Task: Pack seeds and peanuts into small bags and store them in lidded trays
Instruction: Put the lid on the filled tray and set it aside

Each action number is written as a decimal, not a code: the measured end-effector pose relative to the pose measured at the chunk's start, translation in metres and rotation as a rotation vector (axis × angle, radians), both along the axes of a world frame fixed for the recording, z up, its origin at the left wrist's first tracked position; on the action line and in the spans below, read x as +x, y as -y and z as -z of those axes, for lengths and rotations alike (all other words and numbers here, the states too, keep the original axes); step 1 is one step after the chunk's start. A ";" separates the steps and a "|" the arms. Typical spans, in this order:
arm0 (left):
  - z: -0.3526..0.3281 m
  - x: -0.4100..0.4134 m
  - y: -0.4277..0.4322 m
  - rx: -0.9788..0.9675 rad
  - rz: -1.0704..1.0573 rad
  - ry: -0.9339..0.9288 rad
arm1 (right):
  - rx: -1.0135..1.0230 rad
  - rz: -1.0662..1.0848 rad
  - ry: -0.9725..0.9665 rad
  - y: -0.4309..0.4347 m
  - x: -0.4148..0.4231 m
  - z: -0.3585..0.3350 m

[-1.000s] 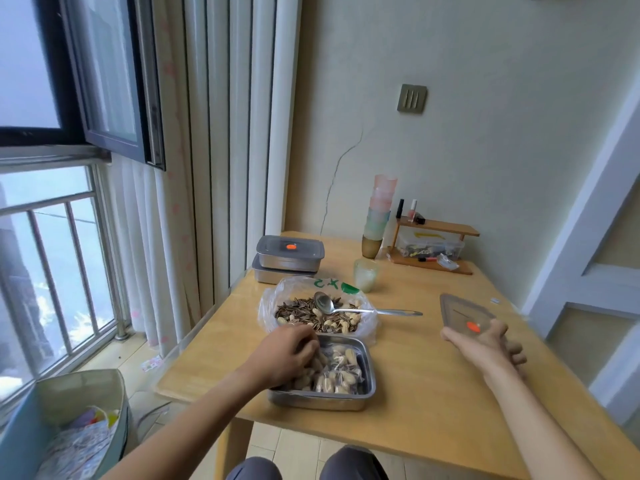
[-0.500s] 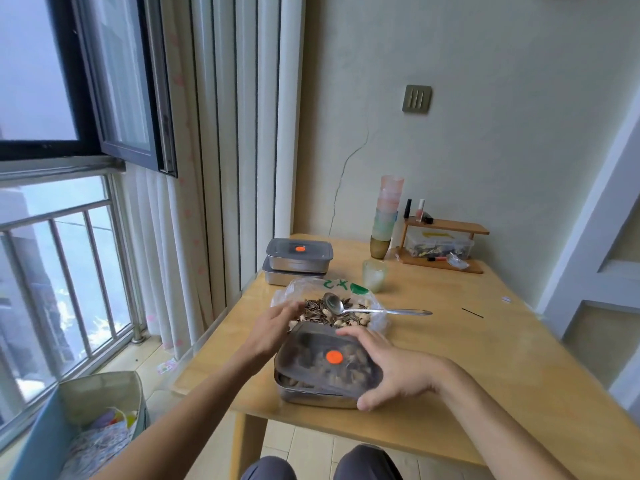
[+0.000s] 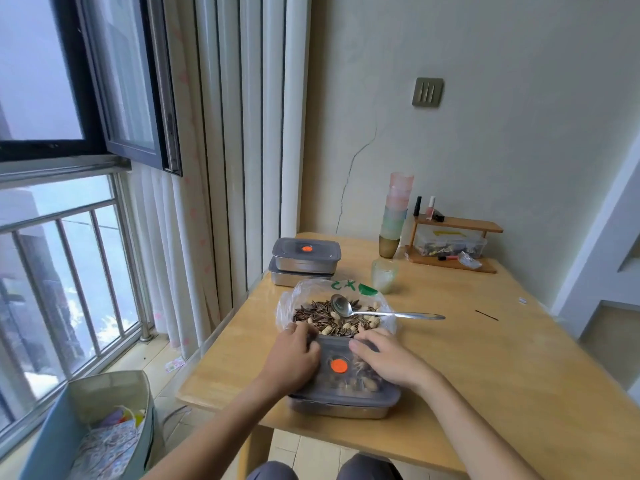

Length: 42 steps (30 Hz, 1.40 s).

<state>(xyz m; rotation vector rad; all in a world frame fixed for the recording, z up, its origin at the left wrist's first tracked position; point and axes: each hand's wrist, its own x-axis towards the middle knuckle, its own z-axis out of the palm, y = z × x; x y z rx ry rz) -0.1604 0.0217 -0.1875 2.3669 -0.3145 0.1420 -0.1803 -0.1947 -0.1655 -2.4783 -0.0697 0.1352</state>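
Tray: rectangular steel tray at the wooden table's near edge, long axis left-right, directly beneath both hands.
Lid: grey translucent plastic lid with an orange dot lies on it.
Left hand: fingers bent at the far-left corner; grip or press unclear.
Right hand: flat, pressing the right half.

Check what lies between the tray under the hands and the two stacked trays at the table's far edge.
The open bag of seeds and peanuts, spoon resting across it, lies directly between the near tray and the stacked trays. A straight slide looks blocked; lifting over seems needed.
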 end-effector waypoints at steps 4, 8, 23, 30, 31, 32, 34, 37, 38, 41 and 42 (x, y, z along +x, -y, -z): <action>0.002 -0.001 0.001 0.031 -0.005 -0.047 | -0.014 0.159 0.086 -0.012 0.003 0.015; 0.005 0.000 0.000 -0.013 -0.004 -0.062 | -0.169 0.336 0.188 -0.017 0.003 0.016; 0.002 -0.003 0.010 0.242 -0.056 0.064 | -0.457 0.229 0.232 -0.024 0.003 0.006; 0.003 -0.010 0.019 0.356 -0.098 -0.060 | -0.594 0.291 0.135 -0.047 -0.007 0.012; 0.003 -0.010 0.019 0.333 -0.104 -0.065 | -0.587 0.301 0.149 -0.047 -0.008 0.013; 0.003 -0.010 0.020 0.347 -0.103 -0.049 | -0.576 0.311 0.177 -0.047 -0.009 0.013; 0.003 -0.010 0.021 0.382 -0.100 -0.013 | -0.579 0.324 0.224 -0.045 -0.009 0.016; 0.000 -0.009 0.019 0.381 -0.106 0.020 | -0.600 0.331 0.273 -0.048 -0.007 0.021; -0.001 -0.008 0.019 0.385 -0.106 0.018 | -0.599 0.323 0.265 -0.049 -0.006 0.024; -0.001 -0.009 0.020 0.407 -0.081 0.015 | -0.627 0.333 0.247 -0.050 -0.004 0.030; 0.000 -0.009 0.020 0.416 -0.072 0.011 | -0.643 0.326 0.240 -0.051 -0.004 0.028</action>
